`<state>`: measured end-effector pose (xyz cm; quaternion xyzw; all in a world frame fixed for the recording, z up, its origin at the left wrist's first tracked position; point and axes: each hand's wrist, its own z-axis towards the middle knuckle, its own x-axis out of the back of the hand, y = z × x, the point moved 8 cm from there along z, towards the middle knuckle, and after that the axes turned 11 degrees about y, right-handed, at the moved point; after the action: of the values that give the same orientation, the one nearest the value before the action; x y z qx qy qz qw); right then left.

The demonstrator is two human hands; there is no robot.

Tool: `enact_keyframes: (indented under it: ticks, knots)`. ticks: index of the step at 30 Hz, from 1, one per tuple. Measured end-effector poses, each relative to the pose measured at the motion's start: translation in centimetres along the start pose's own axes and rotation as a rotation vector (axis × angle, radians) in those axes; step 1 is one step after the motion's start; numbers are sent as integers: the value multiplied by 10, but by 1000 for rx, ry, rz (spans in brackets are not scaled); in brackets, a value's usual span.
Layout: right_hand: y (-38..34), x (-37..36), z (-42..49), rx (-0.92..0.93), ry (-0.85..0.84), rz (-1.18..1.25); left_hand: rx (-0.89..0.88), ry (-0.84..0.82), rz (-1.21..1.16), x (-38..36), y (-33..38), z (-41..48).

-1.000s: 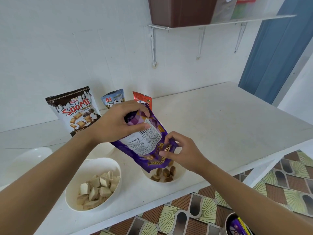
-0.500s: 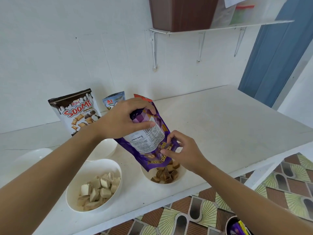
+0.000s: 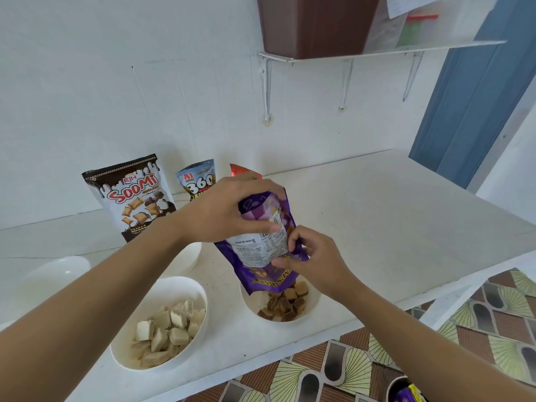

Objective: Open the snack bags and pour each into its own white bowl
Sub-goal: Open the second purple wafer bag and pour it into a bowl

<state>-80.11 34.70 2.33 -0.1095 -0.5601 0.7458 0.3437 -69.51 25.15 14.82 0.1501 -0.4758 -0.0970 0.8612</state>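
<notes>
over the white bowl (image 3: 314,303) that holds brown snack pieces (image 3: 285,304), near the front edge of the white table (image 3: 377,216), a purple bag (image 3: 261,250) hangs upside down, its lower end just above the pieces. its back has a white label with small print i cannot read. the left hand (image 3: 229,210) grips the bag's upper end, fingers curled over the top, thumb on the label. the right hand (image 3: 316,262) pinches the bag's side edge with bent fingers. left of this bowl is a second white bowl (image 3: 203,294) with pale pieces. behind the bowl, by the wall, stand a bag marked "ejh soomi" (image 3: 133,198), a blue bag marked "a1 360" (image 3: 198,182) and a red bag (image 3: 240,170), mostly hidden.
</notes>
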Motion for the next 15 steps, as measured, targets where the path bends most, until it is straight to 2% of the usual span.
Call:
enact_keyframes:
  ticks: [3, 8, 12, 15]
  knots:
    - [11, 1, -6, -48, 13, 22, 60, -17, -101, -2, -7, -14]
    - [22, 3, -10, -110, 46, 79, 410, 94, -478, -4, -42, -53]
    - [16, 4, -8, -102, 56, 52, 395, 316, -548, -11, -48, -71]
    - [4, 3, -5, -71, 41, 63, 466, 404, -555, -14, -53, -74]
